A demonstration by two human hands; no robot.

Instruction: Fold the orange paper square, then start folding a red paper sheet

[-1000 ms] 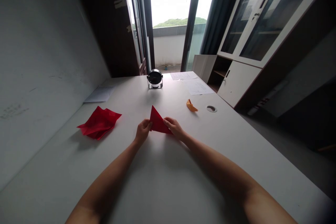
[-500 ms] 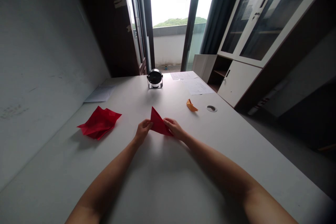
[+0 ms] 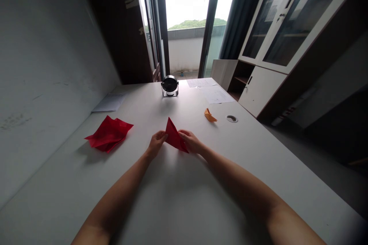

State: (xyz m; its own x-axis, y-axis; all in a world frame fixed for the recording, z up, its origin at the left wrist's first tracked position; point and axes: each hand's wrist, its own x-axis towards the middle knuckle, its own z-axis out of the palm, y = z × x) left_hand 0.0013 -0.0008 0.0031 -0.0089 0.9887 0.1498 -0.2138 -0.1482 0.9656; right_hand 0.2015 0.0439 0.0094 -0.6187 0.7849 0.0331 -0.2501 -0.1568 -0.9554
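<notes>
A folded red paper triangle (image 3: 174,135) stands tilted on the white table (image 3: 178,203), its tip pointing away from me. My left hand (image 3: 156,143) pinches its left edge, fingers closed on the paper. My right hand (image 3: 191,142) grips its right side, thumb and fingers pressed on the sheet. Both forearms reach in from the bottom of the view.
A loose pile of red paper sheets (image 3: 108,134) lies at the left. A small orange folded paper (image 3: 209,115) sits at the right beside a round cable hole (image 3: 231,118). A small black fan (image 3: 169,85) and white sheets (image 3: 216,94) lie at the far end. Cabinets (image 3: 276,42) stand right.
The red triangle has shifted slightly toward me and tilted more upright between my hands. My right hand has closed in a little on it.
</notes>
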